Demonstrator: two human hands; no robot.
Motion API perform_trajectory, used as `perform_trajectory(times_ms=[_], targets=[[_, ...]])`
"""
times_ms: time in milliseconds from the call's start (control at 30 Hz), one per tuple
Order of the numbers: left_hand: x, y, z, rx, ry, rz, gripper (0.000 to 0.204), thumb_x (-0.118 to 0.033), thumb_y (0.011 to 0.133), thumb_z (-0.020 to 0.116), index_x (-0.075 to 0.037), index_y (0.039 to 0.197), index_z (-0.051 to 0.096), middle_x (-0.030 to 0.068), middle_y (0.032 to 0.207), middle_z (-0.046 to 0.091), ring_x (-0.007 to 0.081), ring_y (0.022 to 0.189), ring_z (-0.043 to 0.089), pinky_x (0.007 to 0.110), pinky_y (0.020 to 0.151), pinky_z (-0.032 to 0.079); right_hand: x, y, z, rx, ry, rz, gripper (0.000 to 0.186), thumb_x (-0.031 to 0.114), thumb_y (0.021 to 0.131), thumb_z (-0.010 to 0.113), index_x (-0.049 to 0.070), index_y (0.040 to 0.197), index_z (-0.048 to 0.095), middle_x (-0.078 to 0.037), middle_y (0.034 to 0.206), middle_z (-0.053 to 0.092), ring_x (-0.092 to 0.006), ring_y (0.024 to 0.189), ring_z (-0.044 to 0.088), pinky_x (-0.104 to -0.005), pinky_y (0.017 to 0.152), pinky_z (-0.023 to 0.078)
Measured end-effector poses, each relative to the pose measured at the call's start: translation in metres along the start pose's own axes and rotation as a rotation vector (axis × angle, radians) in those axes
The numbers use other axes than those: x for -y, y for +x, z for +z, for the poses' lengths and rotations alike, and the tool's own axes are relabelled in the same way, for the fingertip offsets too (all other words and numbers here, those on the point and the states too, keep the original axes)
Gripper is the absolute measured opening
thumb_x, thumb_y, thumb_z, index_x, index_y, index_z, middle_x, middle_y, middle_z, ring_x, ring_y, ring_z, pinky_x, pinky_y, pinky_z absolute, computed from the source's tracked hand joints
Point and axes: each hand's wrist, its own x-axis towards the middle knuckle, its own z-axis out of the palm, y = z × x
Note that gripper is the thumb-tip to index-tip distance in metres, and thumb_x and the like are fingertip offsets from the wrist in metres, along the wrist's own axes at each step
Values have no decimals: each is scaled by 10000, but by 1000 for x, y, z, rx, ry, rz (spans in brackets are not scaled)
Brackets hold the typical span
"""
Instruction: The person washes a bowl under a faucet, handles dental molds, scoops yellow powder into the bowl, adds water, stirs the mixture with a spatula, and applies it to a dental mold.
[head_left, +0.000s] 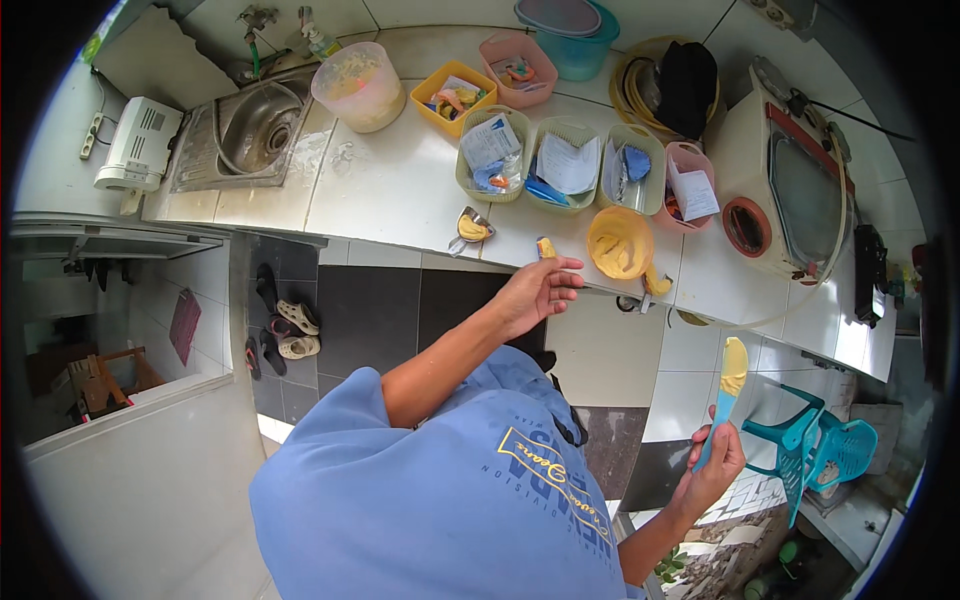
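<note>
My right hand (710,462), low at the right and away from the counter, grips a spatula (716,425) by its light-blue handle. Yellow paste coats the blade, which points upward. At the counter's front edge my left hand (540,298) is turned partly palm up, fingers apart and slightly curled, with nothing seen in it. Just beyond its fingertips lies a small yellow piece (545,247). To its right stands a yellow-orange tub (605,262) smeared inside with yellow paste. A metal scoop (472,228) with a yellow lump sits to the left. Another yellow lump (657,281) rests beside the tub.
Behind these stand several small baskets (490,192) with papers and packets. A translucent bucket (358,105) is near the sink (262,130) at the left. A white-and-red appliance (745,225) fills the counter's right part. Teal chairs (800,440) stand below right; shoes (298,318) lie on the floor.
</note>
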Motion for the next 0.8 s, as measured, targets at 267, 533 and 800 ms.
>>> perform_trajectory(times_ms=[267,533,800], targets=[[-244,66,-128,-885,1333,886,256,-238,831,646,-33,982,658,129,890,690,273,810,657,371,698,518,3,10,61,-95,93,24,320,212,959,547,-87,1044,624,-73,693,579,-38,452,389,-162,399,250],[-285,141,-150,-848,2176,828,348,-353,699,740,-81,905,668,115,1043,601,302,1010,534,510,810,388,20,20,138,-152,103,27,317,202,960,542,-91,1052,620,-74,691,580,-40,460,395,-163,413,267],[-297,120,-136,-832,1920,1010,282,-309,719,727,-57,839,685,124,1014,620,288,1012,556,477,823,419,27,24,171,-132,106,10,315,213,960,545,-80,1040,633,-65,659,583,-36,449,397,-165,407,268]])
